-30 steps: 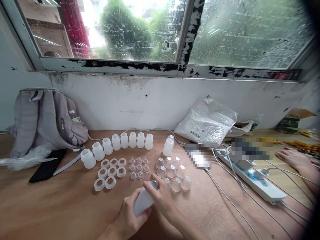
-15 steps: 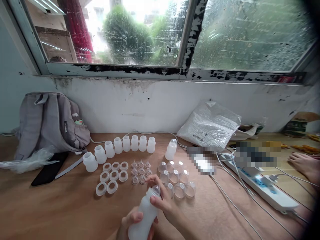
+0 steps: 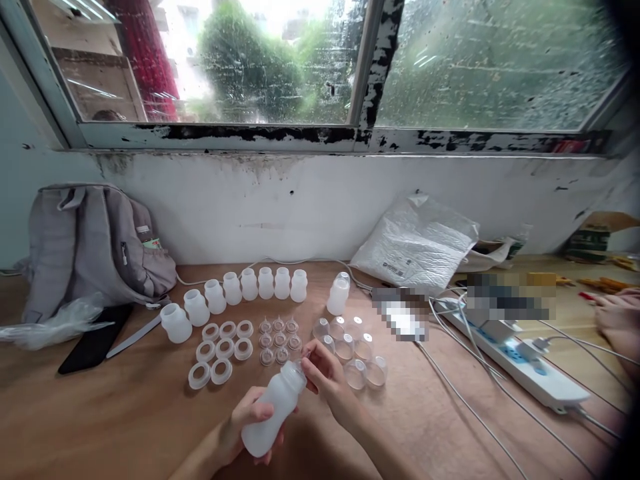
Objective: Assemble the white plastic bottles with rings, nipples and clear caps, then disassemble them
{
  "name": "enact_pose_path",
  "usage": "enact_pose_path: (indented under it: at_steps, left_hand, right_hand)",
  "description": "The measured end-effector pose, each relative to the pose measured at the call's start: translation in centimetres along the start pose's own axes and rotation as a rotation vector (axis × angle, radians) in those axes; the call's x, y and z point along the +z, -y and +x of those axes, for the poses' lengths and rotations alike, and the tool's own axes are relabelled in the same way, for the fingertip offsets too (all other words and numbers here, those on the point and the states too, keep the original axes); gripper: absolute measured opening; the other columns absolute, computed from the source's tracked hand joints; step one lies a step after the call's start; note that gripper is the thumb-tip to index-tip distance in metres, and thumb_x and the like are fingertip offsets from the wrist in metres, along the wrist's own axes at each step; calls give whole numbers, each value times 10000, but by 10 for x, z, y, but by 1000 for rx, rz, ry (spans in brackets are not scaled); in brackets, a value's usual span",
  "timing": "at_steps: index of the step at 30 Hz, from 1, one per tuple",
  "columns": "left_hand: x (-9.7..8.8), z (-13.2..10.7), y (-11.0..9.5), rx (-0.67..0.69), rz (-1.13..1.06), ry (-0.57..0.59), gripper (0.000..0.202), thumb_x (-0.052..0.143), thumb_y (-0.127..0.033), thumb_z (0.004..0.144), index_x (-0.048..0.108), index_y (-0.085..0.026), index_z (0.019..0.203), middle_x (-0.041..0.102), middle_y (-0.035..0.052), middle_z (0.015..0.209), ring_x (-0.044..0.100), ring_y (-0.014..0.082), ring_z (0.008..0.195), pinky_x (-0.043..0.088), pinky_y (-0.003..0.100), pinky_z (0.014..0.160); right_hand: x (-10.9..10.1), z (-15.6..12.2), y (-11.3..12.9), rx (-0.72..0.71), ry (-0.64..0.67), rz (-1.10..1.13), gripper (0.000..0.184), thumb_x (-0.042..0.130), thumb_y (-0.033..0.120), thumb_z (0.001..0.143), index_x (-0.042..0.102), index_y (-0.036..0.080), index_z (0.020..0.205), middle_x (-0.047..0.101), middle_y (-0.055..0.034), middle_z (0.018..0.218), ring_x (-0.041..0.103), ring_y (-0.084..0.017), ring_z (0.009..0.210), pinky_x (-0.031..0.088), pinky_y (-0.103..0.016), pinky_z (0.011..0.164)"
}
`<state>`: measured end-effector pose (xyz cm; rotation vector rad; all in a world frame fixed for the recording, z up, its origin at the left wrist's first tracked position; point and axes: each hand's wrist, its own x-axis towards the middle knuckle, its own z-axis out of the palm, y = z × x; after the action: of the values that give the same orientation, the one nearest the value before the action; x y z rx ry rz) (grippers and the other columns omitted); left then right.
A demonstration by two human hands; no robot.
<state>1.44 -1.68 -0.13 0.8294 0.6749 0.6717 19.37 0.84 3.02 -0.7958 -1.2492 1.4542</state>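
Note:
My left hand grips a white plastic bottle, tilted with its neck up and to the right. My right hand is closed in a pinch at the bottle's neck on something small I cannot make out. Just beyond lie clear domed caps, small clear nipples and white collar rings in rows. A curved row of open white bottles stands behind them. One assembled bottle stands alone to the right.
A grey backpack, a crumpled plastic bag and a black phone sit at the left. A white plastic packet, a power strip with cables and another person's hand are at the right.
The bottle has come up off the table into a tilted hold, and the clear cap is off its top. The other person's hand has drawn back to the right edge.

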Motion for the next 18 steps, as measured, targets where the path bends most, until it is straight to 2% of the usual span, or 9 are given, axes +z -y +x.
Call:
enact_pose_path:
  at_steps: [5,10,14,18]
  left_hand:
    - [1,-1,-4,-41,-62,109,515,556,-408,631,564,-34,985,572,55,548,500,106,348,263,155,253]
    - [-6,0,-5,-57,-138,184,549,523,-409,660,543,-17,1044,571,69,582,504,107,355,269,163,257]
    - [-12,1,-1,-133,-232,257,642,494,-511,676,537,10,1050,570,78,582,513,120,349,240,173,243]
    - [-10,2,-3,-207,-271,231,714,347,-608,737,523,-4,1074,578,74,566,510,126,334,225,186,241]
  right_hand:
    - [0,-2,7,-2,-28,-17,204,602,350,736,496,178,708,403,53,564,314,-56,468,236,-197,423]
    - [-8,2,8,14,18,62,107,637,270,704,609,169,724,458,13,685,390,-66,508,294,-207,435]
    - [-13,3,11,12,84,138,63,651,218,679,660,184,731,447,-1,787,438,-72,544,344,-224,470]
    - [-14,3,15,12,129,170,62,640,206,692,665,189,746,441,-5,796,467,-93,595,378,-235,509]
